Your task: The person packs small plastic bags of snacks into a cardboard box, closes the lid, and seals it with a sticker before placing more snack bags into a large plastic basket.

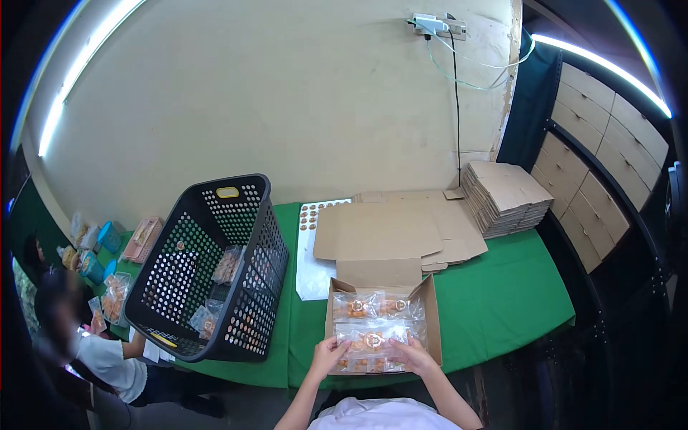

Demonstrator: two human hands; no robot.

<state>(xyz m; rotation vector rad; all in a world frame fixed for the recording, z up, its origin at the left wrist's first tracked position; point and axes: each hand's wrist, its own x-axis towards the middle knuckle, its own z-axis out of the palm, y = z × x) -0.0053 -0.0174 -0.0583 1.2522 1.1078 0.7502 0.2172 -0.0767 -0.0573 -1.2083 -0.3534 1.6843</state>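
An open cardboard box (434, 322) stands at the front edge of the green table, with clear packets of orange snacks (394, 306) lying inside. Over the box, a clear packet with a round label (373, 340) is held flat between both hands. My left hand (330, 356) pinches its left side, and my right hand (416, 354) grips its right side. Part of the packets underneath is hidden by the held one.
A black perforated basket (247, 301) with a few packets stands left. Behind the box lie flat cardboard pieces (380, 229), a white sheet of round stickers (312, 276) and a stack of folded boxes (505, 201). A person (107, 358) sits at far left near snack containers.
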